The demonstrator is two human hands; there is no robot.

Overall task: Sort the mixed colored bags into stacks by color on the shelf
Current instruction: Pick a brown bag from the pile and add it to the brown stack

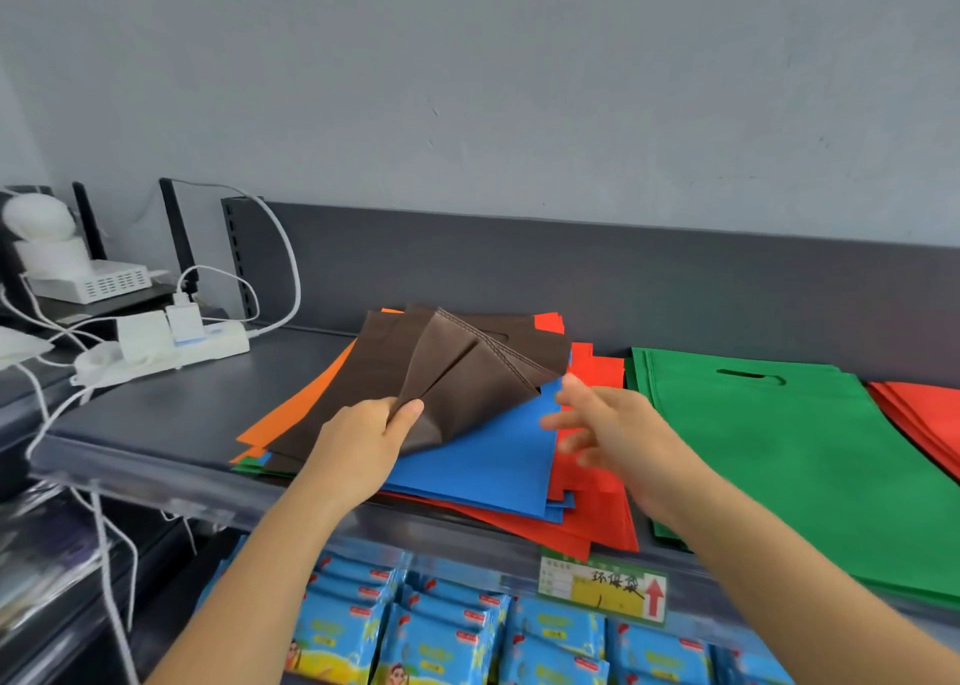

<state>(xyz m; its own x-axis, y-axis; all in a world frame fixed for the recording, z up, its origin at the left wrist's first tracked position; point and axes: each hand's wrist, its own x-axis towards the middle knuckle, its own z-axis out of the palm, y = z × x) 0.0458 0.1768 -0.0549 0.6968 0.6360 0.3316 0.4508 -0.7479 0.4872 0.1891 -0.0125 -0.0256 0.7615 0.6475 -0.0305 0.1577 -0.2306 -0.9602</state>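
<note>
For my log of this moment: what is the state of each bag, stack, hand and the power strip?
brown bag: corner lifted and folded back
blue bag: flat, partly uncovered
green stack: flat, all green
red stack: flat, at the right edge
left hand: pinches the brown bag
right hand: open, fingers spread
power strip: white chargers plugged in

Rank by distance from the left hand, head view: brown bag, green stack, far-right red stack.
1. brown bag: pinched in the left hand itself.
2. green stack: off to its right.
3. red stack: far right, beyond the green one.
</note>
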